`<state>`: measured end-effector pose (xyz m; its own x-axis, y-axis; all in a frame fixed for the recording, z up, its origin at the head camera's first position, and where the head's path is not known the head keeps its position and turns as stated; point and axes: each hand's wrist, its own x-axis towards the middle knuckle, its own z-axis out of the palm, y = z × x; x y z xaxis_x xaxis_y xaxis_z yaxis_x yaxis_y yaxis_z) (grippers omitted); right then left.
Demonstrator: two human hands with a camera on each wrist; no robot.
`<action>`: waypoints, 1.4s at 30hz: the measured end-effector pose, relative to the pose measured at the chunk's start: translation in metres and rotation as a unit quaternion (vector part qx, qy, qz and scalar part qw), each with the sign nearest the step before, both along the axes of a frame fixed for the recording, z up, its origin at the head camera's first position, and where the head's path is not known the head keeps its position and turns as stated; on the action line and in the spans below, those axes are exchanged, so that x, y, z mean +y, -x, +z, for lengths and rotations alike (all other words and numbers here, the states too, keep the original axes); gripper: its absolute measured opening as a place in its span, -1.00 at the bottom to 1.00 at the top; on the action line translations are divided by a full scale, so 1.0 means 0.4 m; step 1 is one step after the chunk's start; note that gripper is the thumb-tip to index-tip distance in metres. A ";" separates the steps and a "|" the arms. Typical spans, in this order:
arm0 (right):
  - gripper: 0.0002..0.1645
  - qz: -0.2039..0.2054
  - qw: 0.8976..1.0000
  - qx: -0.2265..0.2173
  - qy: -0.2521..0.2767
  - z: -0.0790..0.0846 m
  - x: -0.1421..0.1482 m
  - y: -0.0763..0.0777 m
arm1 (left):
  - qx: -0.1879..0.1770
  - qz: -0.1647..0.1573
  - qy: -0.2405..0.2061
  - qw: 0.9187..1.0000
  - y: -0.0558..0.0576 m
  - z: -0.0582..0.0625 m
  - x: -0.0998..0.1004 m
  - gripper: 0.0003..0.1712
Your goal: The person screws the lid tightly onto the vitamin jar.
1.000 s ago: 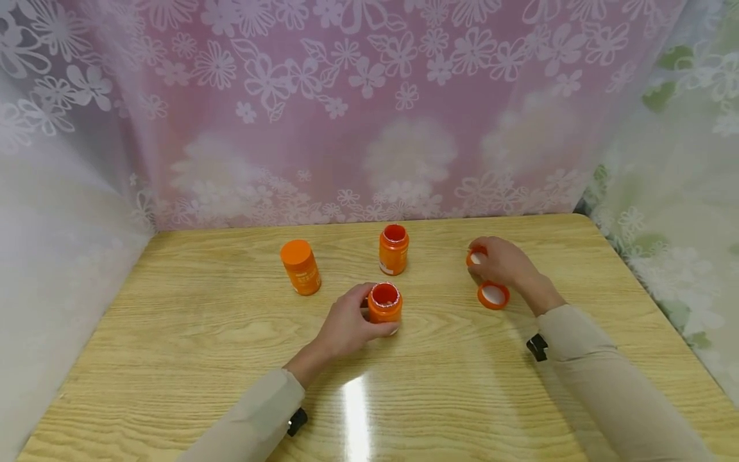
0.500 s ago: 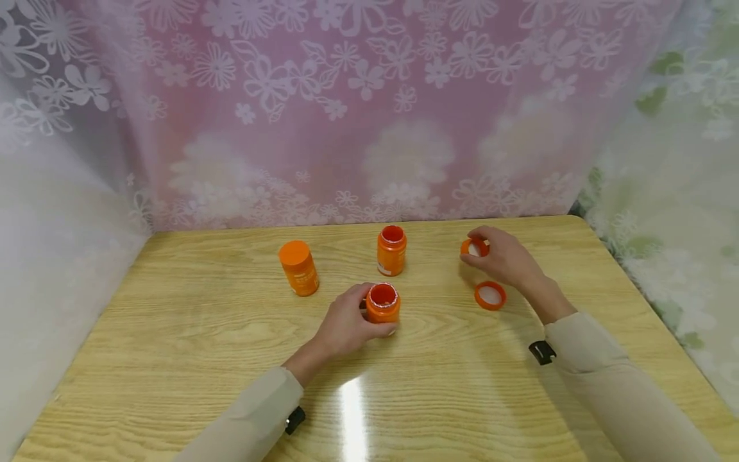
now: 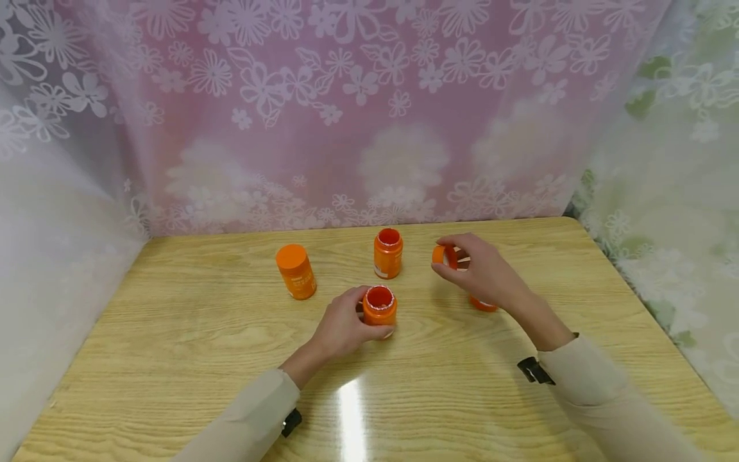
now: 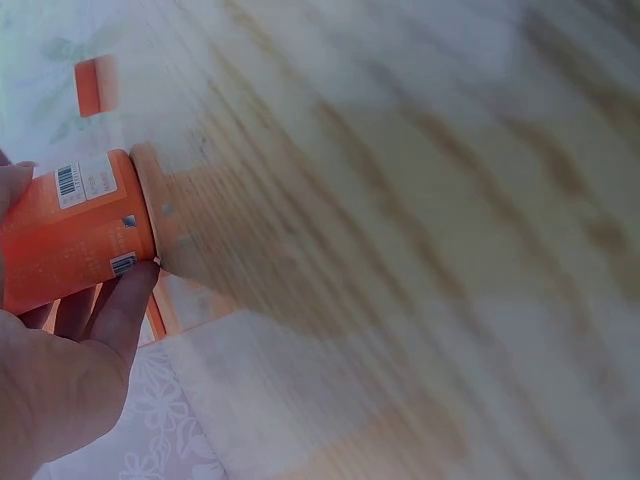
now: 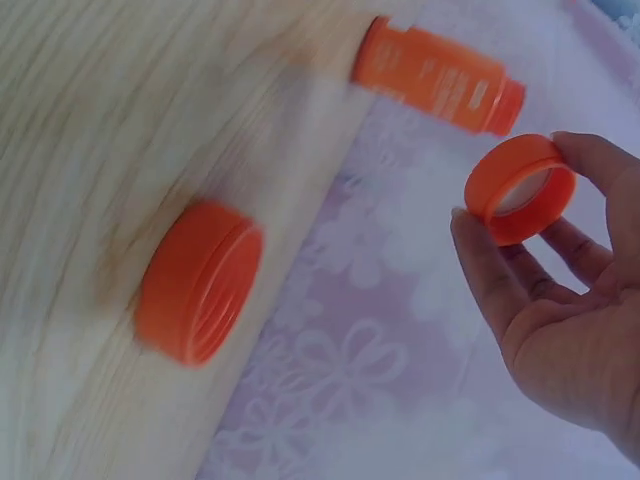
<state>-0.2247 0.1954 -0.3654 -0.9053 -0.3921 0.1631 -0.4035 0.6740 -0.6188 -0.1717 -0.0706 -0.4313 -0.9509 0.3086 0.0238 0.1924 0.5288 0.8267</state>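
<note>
My left hand (image 3: 342, 324) grips an open orange bottle (image 3: 380, 313) by its side, upright on the wooden table; its mouth faces up. In the left wrist view the bottle (image 4: 75, 230) shows barcode labels between my thumb and fingers. Raised above the table, my right hand (image 3: 482, 269) pinches an orange screw cap (image 3: 444, 256) by its rim between thumb and fingertips. The right wrist view shows this cap (image 5: 520, 190) tilted, its pale inner liner visible. Below that hand a second orange cap (image 3: 484, 304) lies on the table, partly hidden by the hand in the head view.
Another open orange bottle (image 3: 388, 253) stands behind the held one. To its left is a capped orange bottle (image 3: 296, 272). A pink floral curtain (image 3: 346, 128) hangs along the back edge of the wooden table (image 3: 190, 359), with pale curtains at both sides.
My right hand has lifted one cap from the table and carried it left toward the bottles, turning it onto its side. My left hand keeps its hold on the open bottle.
</note>
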 end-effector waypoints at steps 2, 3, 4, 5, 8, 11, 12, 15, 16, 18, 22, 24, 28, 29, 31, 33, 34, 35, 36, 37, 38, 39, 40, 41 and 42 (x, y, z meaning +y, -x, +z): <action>-0.39 0.016 1.000 0.003 0.025 0.004 -0.016 -0.010 | 0.000 0.000 -0.002 1.000 0.001 -0.001 -0.001 -0.28; -0.40 0.025 0.999 0.004 0.038 0.005 -0.024 -0.013 | -0.001 0.000 -0.003 1.000 0.001 -0.001 -0.001 -0.28; -0.40 0.034 0.998 0.004 0.051 0.006 -0.032 -0.016 | -0.001 -0.001 -0.003 1.000 0.002 -0.001 -0.002 -0.28; -0.41 0.041 0.997 0.005 0.060 0.007 -0.039 -0.019 | -0.002 -0.001 -0.005 1.000 0.002 -0.001 -0.002 -0.28; -0.44 0.061 0.995 0.008 0.077 0.013 -0.064 -0.029 | -0.002 -0.003 -0.010 1.000 0.002 -0.004 -0.002 -0.29; -0.46 0.074 0.994 0.009 0.085 0.018 -0.086 -0.038 | -0.003 -0.003 -0.016 1.000 0.001 -0.005 -0.001 -0.29; -0.47 0.078 0.993 0.008 0.089 0.020 -0.092 -0.041 | -0.003 -0.003 -0.017 1.000 0.000 -0.005 -0.001 -0.28; -0.50 0.086 0.991 0.005 0.102 0.022 -0.108 -0.044 | -0.003 -0.003 -0.017 1.000 0.000 -0.005 -0.001 -0.28; -0.50 0.086 0.991 0.004 0.107 0.023 -0.113 -0.045 | -0.002 -0.004 -0.018 1.000 -0.001 -0.004 0.000 -0.29; -0.51 0.084 0.989 0.001 0.118 0.024 -0.124 -0.048 | -0.002 -0.003 -0.018 1.000 -0.001 -0.004 -0.001 -0.28; -0.51 0.076 0.986 -0.009 0.147 0.033 -0.151 -0.060 | -0.006 0.001 -0.016 1.000 -0.002 -0.003 -0.003 -0.28; -0.51 0.074 0.983 -0.018 0.165 0.044 -0.166 -0.072 | -0.008 0.003 -0.016 1.000 -0.002 -0.003 -0.003 -0.28; -0.54 0.071 0.980 -0.033 0.184 0.077 -0.189 -0.102 | -0.008 0.001 -0.017 1.000 -0.003 -0.003 -0.003 -0.27; -0.54 0.071 0.979 -0.033 0.187 0.083 -0.192 -0.107 | -0.008 0.001 -0.017 1.000 -0.004 -0.003 -0.002 -0.27; -0.54 0.071 0.979 -0.031 0.190 0.091 -0.197 -0.115 | -0.007 0.001 -0.016 1.000 -0.004 -0.004 -0.002 -0.27; -0.50 0.076 0.977 -0.024 0.197 0.091 -0.201 -0.117 | -0.006 0.001 -0.015 1.000 -0.004 -0.005 -0.002 -0.26; -0.49 0.078 0.977 -0.022 0.198 0.090 -0.201 -0.117 | -0.006 0.001 -0.013 1.000 -0.004 -0.005 -0.002 -0.26; -0.47 0.081 0.976 -0.020 0.201 0.088 -0.202 -0.117 | -0.005 0.002 -0.013 1.000 -0.004 -0.006 -0.002 -0.26; -0.46 0.084 0.975 -0.018 0.203 0.085 -0.203 -0.117 | -0.005 0.002 -0.013 1.000 -0.004 -0.006 -0.002 -0.25; -0.45 0.087 0.975 -0.018 0.205 0.082 -0.205 -0.118 | -0.005 0.002 -0.012 1.000 -0.004 -0.006 -0.003 -0.25; -0.46 0.088 0.974 -0.019 0.205 0.079 -0.206 -0.118 | -0.004 0.002 -0.012 1.000 -0.004 -0.006 -0.003 -0.25; -0.47 0.089 0.974 -0.021 0.206 0.077 -0.207 -0.120 | -0.003 0.002 -0.011 1.000 -0.005 -0.006 -0.003 -0.25; -0.48 0.090 0.974 -0.024 0.206 0.075 -0.208 -0.122 | -0.003 0.002 -0.011 1.000 -0.005 -0.006 -0.003 -0.25; -0.50 0.090 0.974 -0.023 0.207 0.073 -0.209 -0.123 | -0.002 0.001 -0.011 1.000 -0.006 -0.006 -0.003 -0.25; -0.52 0.089 0.974 -0.024 0.207 0.072 -0.209 -0.125 | -0.003 0.001 -0.011 1.000 -0.006 -0.006 -0.002 -0.25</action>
<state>-0.1747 0.1116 -0.3365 -0.8392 -0.4533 0.3006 -0.4555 0.2839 -0.8437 -0.1691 -0.0716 -0.4335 -0.9518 0.3057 0.0252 0.1865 0.5114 0.8389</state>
